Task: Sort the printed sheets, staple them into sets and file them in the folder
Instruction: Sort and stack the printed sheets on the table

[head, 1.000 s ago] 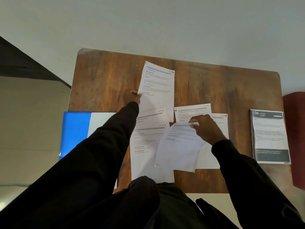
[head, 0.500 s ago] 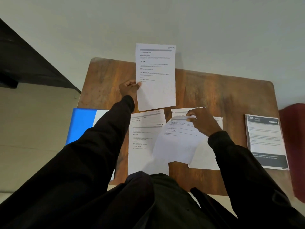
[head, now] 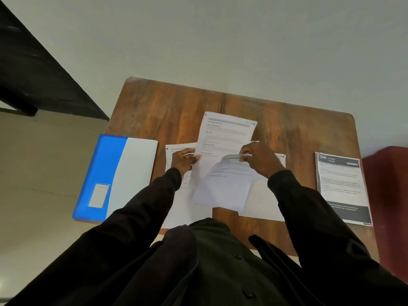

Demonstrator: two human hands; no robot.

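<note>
I am watching both hands working over the middle of the wooden table [head: 167, 111]. The left hand [head: 183, 161] is pinching the left edge of a printed sheet [head: 225, 133], thumb and fingers curled onto the paper, and the sheet is angling away toward the far side with its text facing up. The right hand [head: 259, 160] is gripping the far edge of a second sheet [head: 227, 186], fingers bent round it so that the edge is curling over. This second sheet is hanging nearer to me and overlapping the near part of the first.

Under them I am seeing two more sheets lying flat: one [head: 176, 204] below the left wrist and one [head: 265, 202] below the right forearm, with a strip of bare wood showing between them at the near edge.

The folder [head: 106, 173], blue and white, is lying closed at the table's left edge and reaching past it. A stack [head: 342, 186] of printed pages with dark bands is sitting well apart near the right edge. Black sleeves are covering both arms.
</note>
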